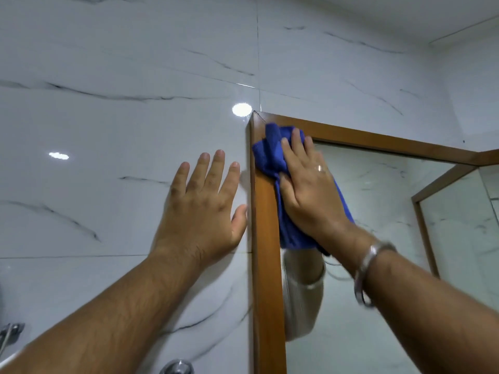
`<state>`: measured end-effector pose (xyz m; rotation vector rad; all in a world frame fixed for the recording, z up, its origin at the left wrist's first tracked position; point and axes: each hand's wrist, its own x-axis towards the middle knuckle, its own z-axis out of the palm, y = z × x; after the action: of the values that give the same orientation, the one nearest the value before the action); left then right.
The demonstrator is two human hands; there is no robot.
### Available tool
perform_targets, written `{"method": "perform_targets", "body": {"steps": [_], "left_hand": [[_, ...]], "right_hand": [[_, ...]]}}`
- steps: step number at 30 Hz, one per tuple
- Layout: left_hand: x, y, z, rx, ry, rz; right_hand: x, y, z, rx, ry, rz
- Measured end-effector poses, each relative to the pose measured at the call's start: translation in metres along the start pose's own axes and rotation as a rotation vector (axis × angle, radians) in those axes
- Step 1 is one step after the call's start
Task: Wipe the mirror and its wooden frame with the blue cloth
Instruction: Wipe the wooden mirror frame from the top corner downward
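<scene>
My right hand (305, 184) is flat on the blue cloth (272, 155), fingers spread, palm pressing it vs. the top-left corner of the mirror (378, 211); not a pinch grip, more a pressed hold; thumb tucked at the cloth's left side near the wooden frame (266, 265). Left hand (205, 201) is released, holding nothing, palm flat on the tile wall (108, 117) just beside the frame's left edge, prob. bracing me.

Cloth is bunched, soft terry-type w/ a nubby pile; light, floppy, will fold & slip under the palm unless I keep pressure on; best held by spreading fingers over the wad, w/ its top edge riding up on the frame's upper rail. Part of it hangs below my wrist over the glass.

Frame is smooth brown wood, flat-faced, mitred at the corner; stiff, fixed to the wall. Glass is hard, slick, breakable I'd guess, so even pressure, no knocks from my bracelet (370, 271) or ring (320, 168). Tiles are glossy white marble-look w/ dark veins.
</scene>
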<state>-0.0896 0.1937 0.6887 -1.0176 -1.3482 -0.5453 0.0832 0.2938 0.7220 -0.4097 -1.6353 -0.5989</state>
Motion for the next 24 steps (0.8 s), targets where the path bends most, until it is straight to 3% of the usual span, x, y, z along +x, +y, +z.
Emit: {"method": "perform_targets", "body": {"steps": [4,8,11,15,18,24], "left_hand": [[-0.001,-0.001,0.001,0.007,-0.007,0.012],[-0.003,-0.001,0.0,0.009,-0.023,0.016],[-0.005,-0.001,-0.004,-0.002,-0.057,0.005],[-0.019,0.014,-0.007,-0.061,-0.08,-0.093],[-0.043,0.024,-0.003,-0.06,-0.088,-0.075],[-0.052,0.024,-0.002,-0.026,-0.099,-0.056]], "right_hand": [[-0.108,-0.018,0.006,0.046,-0.113,0.008],[-0.188,-0.013,0.004,-0.099,-0.254,-0.169],[-0.147,0.002,-0.011,-0.104,-0.34,-0.285],[-0.024,0.003,-0.014,0.003,-0.135,-0.072],[0.033,0.002,-0.012,-0.052,-0.068,-0.033],[-0.016,-0.004,-0.005,0.024,-0.045,-0.038]]}}
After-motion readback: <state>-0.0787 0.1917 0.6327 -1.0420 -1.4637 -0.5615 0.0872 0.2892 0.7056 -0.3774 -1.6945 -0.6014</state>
